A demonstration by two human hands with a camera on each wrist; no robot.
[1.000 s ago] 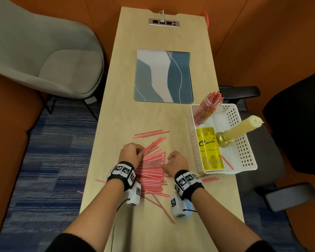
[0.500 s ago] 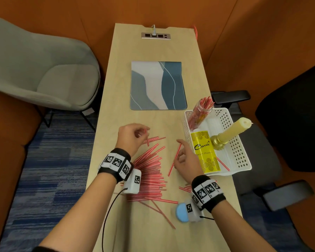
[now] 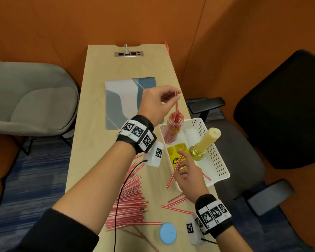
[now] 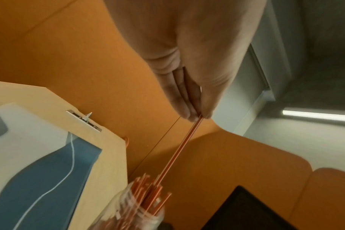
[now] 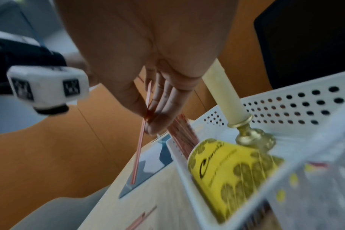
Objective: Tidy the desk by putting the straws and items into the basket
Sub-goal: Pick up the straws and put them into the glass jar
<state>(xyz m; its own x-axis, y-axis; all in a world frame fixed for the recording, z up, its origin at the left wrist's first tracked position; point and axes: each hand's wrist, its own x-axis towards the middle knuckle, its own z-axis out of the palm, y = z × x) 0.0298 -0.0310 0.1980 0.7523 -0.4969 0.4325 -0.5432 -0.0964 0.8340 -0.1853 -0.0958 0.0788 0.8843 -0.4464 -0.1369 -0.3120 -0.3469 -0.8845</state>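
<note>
The left hand (image 3: 154, 104) has been raised from the straw pile (image 3: 129, 202) on the counter (image 3: 95, 142); a straw (image 4: 179, 149) is pinched, its lower end in the jar (image 3: 173, 130) below the grip. The right hand (image 3: 188, 176) has been lifted with another straw (image 3: 175, 171), beside the basket (image 3: 218, 160).

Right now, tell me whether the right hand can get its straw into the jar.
Probably not yet: the left hand hangs over the jar mouth, lowering its own straw; the right hand must wait.

The candle (image 3: 205, 140) stood tall in the basket (image 3: 219, 161), blocking its right side. Straws (image 3: 130, 202) littered the near desk (image 3: 98, 99); the far desk lay open.
</note>
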